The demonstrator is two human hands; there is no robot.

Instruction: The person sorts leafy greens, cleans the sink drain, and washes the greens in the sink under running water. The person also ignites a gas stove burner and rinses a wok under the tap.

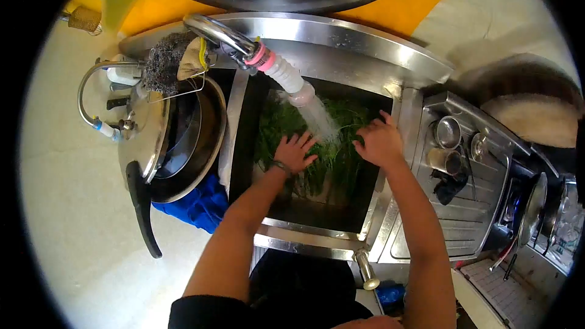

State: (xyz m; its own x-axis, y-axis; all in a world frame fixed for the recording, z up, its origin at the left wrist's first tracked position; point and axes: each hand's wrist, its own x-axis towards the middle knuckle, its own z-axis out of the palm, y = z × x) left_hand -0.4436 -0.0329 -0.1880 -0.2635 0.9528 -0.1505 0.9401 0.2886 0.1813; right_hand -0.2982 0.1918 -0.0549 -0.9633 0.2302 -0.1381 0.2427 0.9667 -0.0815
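A mass of leafy green stalks (pixel 332 173) lies in the dark-walled sink (pixel 242 170). Water (pixel 322 123) pours onto the greens from the white flexible spout (pixel 285 74) of the tap. My left hand (pixel 294 152) rests on the greens left of the stream, its fingers spread and nothing in its grip. To the right of the water, my right hand (pixel 381 141) is at the edge of the greens near the sink wall. Its fingers are apart and slightly bent, and I see nothing held in them.
On the left stand a large pan (pixel 210 146) and a lid with a black handle (pixel 141 201), with a blue cloth (pixel 198 204) beneath. A scouring pad (pixel 167 64) hangs by the tap. Metal cups (pixel 448 132) sit on the right drainboard (pixel 463 219).
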